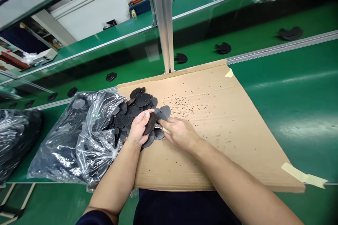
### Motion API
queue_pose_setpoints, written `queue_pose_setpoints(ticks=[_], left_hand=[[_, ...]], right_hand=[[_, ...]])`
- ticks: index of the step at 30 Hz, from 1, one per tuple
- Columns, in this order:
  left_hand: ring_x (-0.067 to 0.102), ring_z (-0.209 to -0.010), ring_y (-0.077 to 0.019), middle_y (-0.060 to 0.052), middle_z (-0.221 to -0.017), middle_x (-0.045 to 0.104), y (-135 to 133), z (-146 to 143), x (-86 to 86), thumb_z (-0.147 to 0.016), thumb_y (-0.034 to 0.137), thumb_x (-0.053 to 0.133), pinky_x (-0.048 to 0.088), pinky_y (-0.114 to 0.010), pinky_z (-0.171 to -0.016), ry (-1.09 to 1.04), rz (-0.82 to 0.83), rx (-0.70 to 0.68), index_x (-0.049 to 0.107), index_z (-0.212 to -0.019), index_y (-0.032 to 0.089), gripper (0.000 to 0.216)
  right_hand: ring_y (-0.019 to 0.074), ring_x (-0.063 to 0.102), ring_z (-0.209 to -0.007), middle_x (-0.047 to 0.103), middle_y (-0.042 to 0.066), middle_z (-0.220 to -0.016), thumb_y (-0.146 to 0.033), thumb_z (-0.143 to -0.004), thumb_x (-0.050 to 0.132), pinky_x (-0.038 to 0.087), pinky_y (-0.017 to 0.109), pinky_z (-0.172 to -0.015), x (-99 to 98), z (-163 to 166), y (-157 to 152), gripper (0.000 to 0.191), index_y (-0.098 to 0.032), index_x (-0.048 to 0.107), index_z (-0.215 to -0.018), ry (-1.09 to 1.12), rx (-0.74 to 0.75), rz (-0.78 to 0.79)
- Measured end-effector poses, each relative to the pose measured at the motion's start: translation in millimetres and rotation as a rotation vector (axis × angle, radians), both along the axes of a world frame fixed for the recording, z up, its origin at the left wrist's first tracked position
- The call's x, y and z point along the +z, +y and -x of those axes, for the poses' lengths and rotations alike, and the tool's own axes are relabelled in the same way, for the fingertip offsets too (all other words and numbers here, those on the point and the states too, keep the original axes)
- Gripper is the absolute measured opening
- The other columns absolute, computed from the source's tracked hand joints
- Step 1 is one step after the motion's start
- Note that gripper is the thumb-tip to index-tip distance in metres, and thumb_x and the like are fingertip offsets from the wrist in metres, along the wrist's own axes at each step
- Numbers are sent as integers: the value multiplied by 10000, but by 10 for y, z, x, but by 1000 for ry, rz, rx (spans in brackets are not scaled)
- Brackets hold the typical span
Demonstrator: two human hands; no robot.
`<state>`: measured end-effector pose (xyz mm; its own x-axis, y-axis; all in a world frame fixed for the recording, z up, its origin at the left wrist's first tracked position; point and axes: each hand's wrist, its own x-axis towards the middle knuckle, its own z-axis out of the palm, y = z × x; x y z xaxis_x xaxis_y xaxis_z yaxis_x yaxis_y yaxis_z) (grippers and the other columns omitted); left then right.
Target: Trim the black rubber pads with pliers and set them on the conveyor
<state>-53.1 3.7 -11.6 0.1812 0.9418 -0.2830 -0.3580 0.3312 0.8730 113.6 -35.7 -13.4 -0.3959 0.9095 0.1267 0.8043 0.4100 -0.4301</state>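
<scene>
My left hand [139,128] is closed around a round black plastic disc [150,123], which it holds tilted up over the cardboard. Close beside it, my right hand [181,134] grips small metal clippers [158,126], their tip at the disc's edge; the fingers hide most of the tool. Behind and left of my hands lies a heap of similar black discs [132,111], spilling from a clear plastic bag [66,140]. Grey-looking discs [165,111] lie just beyond my fingertips. Tiny black scraps [182,105] are scattered over the cardboard sheet [224,123].
Beyond the cardboard, several black parts [223,47] lie spaced along a green belt [200,47]. A metal post [162,21] rises at the far edge. Another filled bag [18,140] stands at far left. Tape [303,175] holds the cardboard's right corner.
</scene>
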Motion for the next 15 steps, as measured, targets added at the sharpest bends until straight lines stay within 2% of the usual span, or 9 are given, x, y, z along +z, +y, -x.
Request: queue_pose_setpoints(ticks=[3, 6, 8, 10, 15], left_hand=[[474, -486, -71, 10, -677, 553, 34, -2, 51, -661, 365, 829, 357, -160, -411, -93, -2, 66, 620, -1020, 148, 468], [556, -577, -105, -2, -763, 601, 67, 41, 79, -640, 315, 847, 446, -189, -485, -184, -4, 126, 587, -935, 167, 420], [602, -680, -132, -19, -823, 621, 79, 78, 77, -644, 279, 842, 496, -217, -570, -223, -13, 157, 558, -868, 163, 380], [606, -716, -125, -17, -835, 618, 81, 105, 68, -652, 259, 837, 494, -201, -593, -247, -40, 192, 536, -836, 160, 366], [471, -507, -38, 43, -710, 537, 65, 117, 61, -627, 245, 851, 368, -124, -431, -235, -48, 209, 541, -886, 164, 412]], right_hand=[[183, 593, -818, 630, 55, -918, -258, -889, 529, 473, 275, -752, -50, -32, 42, 305, -215, 586, -1186, 206, -73, -52], [211, 582, -914, 631, 72, -1000, -231, -865, 549, 467, 322, -830, -45, -87, 141, 288, -197, 591, -1148, 307, -234, -92], [237, 570, -972, 628, 79, -1059, -193, -833, 566, 455, 363, -869, -10, -92, 234, 292, -193, 593, -1123, 268, -269, -55], [251, 562, -1004, 627, 75, -1088, -163, -819, 561, 446, 381, -890, 28, -51, 336, 303, -197, 591, -1118, 190, -229, -15], [254, 564, -1021, 636, 79, -1080, -126, -799, 545, 427, 353, -929, 11, 121, 540, 338, -186, 588, -1129, 26, -176, -35]])
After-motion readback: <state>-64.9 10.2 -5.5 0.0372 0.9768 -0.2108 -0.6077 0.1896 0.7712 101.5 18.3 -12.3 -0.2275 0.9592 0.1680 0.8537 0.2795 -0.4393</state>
